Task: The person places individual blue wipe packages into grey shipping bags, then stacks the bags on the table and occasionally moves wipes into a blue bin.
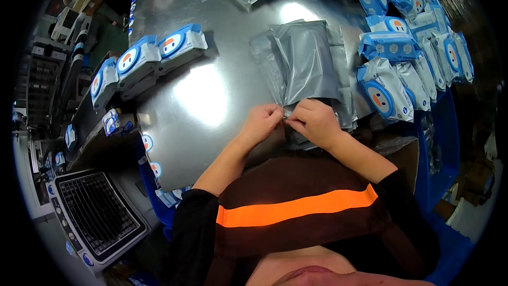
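Observation:
A grey plastic mailing bag (309, 61) lies flat on the metal table (233, 37) in front of me, on top of other grey bags (345, 87). Its near edge is between my two hands, which almost meet there. My left hand (264, 122) is closed, thumb and fingertips pinching the left part of that edge. Just beside it, my right hand (316, 122) is closed on the same edge with bent fingers. The exact fold between the fingertips is too small to make out.
Blue-and-white soft packs (132, 62) stand in a row on the table's left side. Many more packs (391, 46) are heaped at the right and far right, above a blue crate (448, 132). A grey box fan (100, 214) stands at the lower left.

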`<state>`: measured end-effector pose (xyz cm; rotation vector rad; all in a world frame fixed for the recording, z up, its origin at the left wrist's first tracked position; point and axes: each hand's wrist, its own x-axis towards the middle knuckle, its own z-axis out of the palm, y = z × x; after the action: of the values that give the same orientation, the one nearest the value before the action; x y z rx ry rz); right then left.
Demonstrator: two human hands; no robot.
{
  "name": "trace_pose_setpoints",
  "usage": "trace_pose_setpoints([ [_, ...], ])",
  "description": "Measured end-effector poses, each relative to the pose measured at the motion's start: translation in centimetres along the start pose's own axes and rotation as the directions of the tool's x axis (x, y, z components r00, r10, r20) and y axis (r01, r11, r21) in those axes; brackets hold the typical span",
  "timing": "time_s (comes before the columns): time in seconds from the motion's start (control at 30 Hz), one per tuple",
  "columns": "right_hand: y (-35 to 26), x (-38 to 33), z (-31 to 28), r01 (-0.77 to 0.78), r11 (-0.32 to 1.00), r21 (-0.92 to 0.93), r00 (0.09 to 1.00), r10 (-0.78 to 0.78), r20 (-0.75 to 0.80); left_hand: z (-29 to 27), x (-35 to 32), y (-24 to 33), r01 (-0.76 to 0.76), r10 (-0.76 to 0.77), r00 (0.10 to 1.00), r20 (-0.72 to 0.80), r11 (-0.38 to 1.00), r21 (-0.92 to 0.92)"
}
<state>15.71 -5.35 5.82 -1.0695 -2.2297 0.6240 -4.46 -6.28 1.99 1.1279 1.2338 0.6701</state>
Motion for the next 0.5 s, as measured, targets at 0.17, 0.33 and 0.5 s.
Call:
trace_pose_setpoints([
  [0.17, 1.6, -5.9, -5.3, -0.392, 0.803, 0.450, 0.919, 0.313, 0.241, -0.3, -0.4, 0.0, -0.018, 0.019, 0.999, -0.035, 0.999, 0.040],
  [0.33, 9.3, -24.8, -16.1, -0.815, 0.189, 0.547, 0.427, 0.835, 0.347, -3.3, 0.0, -1.8, -0.026, 0.022, 0.999, 0.023, 0.985, 0.168],
  [0.5, 9.0, -29.0, -17.5, -0.725, 0.144, -0.674, 0.289, 0.951, -0.108, -4.3, 0.4, -1.1, -0.274, 0.345, 0.934, -0.096, 0.861, 0.428],
])
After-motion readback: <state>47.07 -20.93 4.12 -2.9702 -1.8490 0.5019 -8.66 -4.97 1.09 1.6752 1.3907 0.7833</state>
